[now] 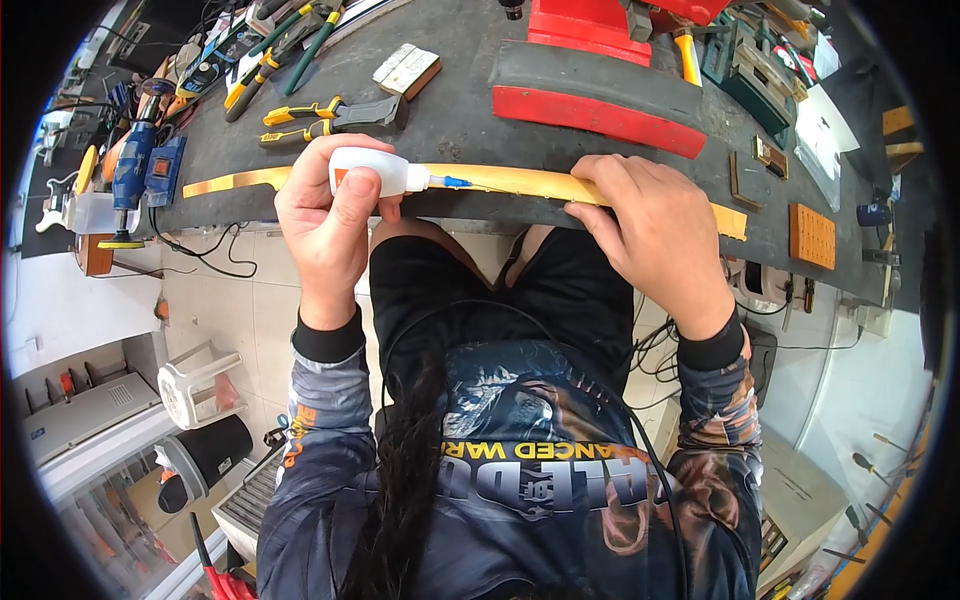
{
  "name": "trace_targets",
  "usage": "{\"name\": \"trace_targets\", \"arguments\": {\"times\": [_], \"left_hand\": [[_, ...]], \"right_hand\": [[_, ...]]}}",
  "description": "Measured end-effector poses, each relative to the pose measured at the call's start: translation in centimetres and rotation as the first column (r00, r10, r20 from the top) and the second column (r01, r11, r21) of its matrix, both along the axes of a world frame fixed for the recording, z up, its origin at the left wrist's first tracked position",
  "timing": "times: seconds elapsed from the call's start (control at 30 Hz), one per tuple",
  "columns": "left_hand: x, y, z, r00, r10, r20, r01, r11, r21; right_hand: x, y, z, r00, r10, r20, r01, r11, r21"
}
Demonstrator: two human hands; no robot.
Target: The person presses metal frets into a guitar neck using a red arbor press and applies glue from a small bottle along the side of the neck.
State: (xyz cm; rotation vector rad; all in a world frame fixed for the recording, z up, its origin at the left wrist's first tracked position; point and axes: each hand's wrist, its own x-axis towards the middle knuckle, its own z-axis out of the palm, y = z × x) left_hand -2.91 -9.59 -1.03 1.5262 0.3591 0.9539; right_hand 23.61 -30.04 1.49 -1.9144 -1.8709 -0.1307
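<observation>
My left hand is closed round a small white glue bottle, tipped on its side. Its thin blue-tipped nozzle points right, along the edge of a long, narrow yellow wooden strip resembling a guitar neck. The needle end of the nozzle lies at or very near the strip's lower edge. Farther right, my right hand grips the strip between thumb and fingers. The strip spans the front of the dark bench, its narrower left end reaching past my left hand. Part of it is hidden behind both hands.
A red vise stands on the dark workbench beyond the strip. Yellow-black pliers and a small block lie behind my left hand. A blue rotary tool stands left; a drilled wooden block sits right.
</observation>
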Motion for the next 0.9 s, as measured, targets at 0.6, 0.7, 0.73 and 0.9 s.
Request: {"name": "trace_targets", "arguments": {"times": [0.6,0.7,0.73,0.9], "left_hand": [[0.94,-0.19,0.72,0.996,0.049,-0.073,-0.047,0.998,0.032],[1.02,-0.35,0.79,0.996,0.055,-0.072,-0.053,0.998,0.019],[1.01,-0.36,0.77,0.995,0.059,-0.075,-0.057,0.998,0.022],[1.02,-0.44,0.84,0.995,0.061,-0.082,-0.059,0.998,0.019]], "right_hand": [[0.03,0.07,-0.13,1.0,-0.026,-0.016,0.026,1.0,-0.013],[0.0,0.09,-0.31,1.0,-0.027,-0.004,0.027,0.999,0.018],[0.0,0.1,-0.34,1.0,-0.025,-0.005,0.025,0.999,0.025],[0.02,0.11,-0.42,1.0,-0.019,-0.008,0.019,0.999,0.034]]}}
